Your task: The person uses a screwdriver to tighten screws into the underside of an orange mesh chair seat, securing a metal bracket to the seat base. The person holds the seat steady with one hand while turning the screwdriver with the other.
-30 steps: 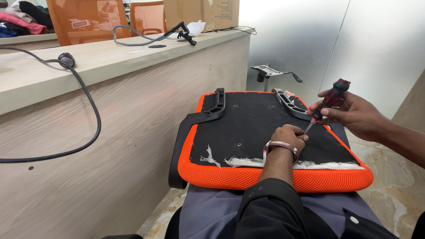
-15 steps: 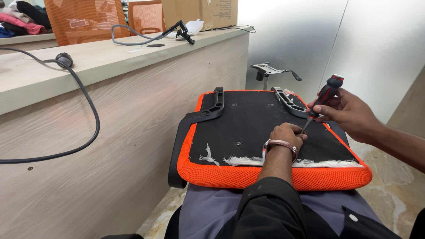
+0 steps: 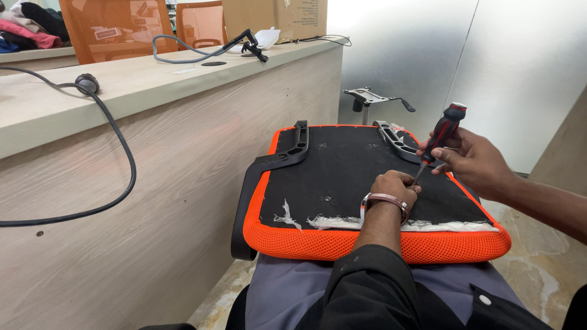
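Note:
An upturned chair seat (image 3: 342,177) lies across my lap, orange mesh around a black underside. Black armrest brackets run along its left side (image 3: 287,156) and its far right corner (image 3: 394,137). My right hand (image 3: 474,160) grips a red and black screwdriver (image 3: 441,134) held nearly upright, tip down on the black underside. My left hand (image 3: 396,186), with a metal bracelet on the wrist, is curled around the tip, fingers pinched at the shaft's lower end. White torn fabric (image 3: 342,221) frays along the near edge.
A wooden counter (image 3: 183,79) runs along the left, with a black cable (image 3: 116,146) hanging over it. Orange mesh chairs (image 3: 116,27) and a cardboard box (image 3: 275,15) stand behind. A chair base mechanism (image 3: 370,98) stands on the floor by the frosted glass wall.
The screwdriver has tipped a little more upright and my right hand has shifted slightly along it. My left hand stays at the tip.

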